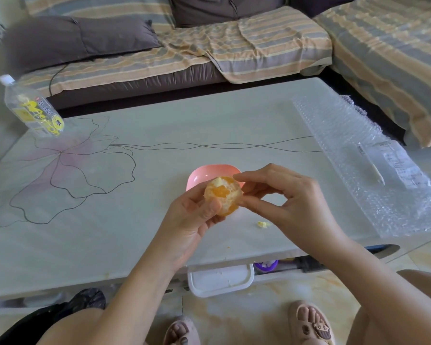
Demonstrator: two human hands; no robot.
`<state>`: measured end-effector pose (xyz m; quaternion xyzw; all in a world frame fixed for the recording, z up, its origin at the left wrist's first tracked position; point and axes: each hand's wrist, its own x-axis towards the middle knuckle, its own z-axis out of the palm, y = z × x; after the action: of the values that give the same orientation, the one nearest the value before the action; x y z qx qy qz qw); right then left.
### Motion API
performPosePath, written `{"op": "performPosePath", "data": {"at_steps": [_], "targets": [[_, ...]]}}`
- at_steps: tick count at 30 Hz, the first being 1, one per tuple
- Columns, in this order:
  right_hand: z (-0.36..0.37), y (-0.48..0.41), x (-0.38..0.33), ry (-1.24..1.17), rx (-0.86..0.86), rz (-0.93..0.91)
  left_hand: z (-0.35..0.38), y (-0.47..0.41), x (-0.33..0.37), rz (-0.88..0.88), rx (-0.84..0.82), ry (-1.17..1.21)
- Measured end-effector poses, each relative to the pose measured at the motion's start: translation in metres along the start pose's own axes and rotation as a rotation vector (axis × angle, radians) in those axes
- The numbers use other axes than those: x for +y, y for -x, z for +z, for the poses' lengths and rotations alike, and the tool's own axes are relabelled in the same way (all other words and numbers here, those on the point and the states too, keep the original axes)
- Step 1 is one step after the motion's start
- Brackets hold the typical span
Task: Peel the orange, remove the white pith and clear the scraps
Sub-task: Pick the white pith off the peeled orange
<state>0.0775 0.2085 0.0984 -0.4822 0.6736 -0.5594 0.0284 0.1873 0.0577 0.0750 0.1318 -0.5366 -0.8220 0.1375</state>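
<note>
My left hand [197, 215] grips a peeled orange [225, 195] from below and the left, above the table. Patches of white pith still cover parts of the orange flesh. My right hand [279, 195] touches the orange's right side, its thumb and forefinger curled round that side. Behind the orange sits a pink bowl [204, 174], partly hidden by the fruit. A small yellowish scrap [263, 224] lies on the table below my right hand.
The pale table [135, 232] has a flower drawing at left. A plastic bottle [33, 108] stands at the far left corner. Bubble wrap [373, 165] covers the right side. A white box [220, 280] sits under the table edge. A sofa stands behind.
</note>
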Motion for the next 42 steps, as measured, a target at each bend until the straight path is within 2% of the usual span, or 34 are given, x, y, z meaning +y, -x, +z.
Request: {"op": "performPosePath", "data": {"at_steps": [4,7,15,20,32,42], "targets": [[0.001,-0.001,0.001,0.023,-0.046,0.011,-0.001,0.000,0.001,0.013,0.012,-0.068],[0.001,-0.003,0.002,0.040,-0.054,0.015,-0.002,-0.001,0.004,0.060,0.101,-0.300],[0.009,-0.002,0.008,0.345,0.045,-0.161,0.004,-0.001,0.005,0.161,0.217,-0.630],[0.014,0.000,0.011,0.451,0.061,-0.210,0.003,0.001,0.003,0.193,0.258,-0.722],[0.015,-0.003,0.010,0.518,0.058,-0.147,0.005,-0.002,-0.001,0.230,0.253,-0.740],[0.001,-0.004,0.000,0.083,0.015,0.160,0.008,-0.002,0.006,0.205,0.165,-0.512]]}}
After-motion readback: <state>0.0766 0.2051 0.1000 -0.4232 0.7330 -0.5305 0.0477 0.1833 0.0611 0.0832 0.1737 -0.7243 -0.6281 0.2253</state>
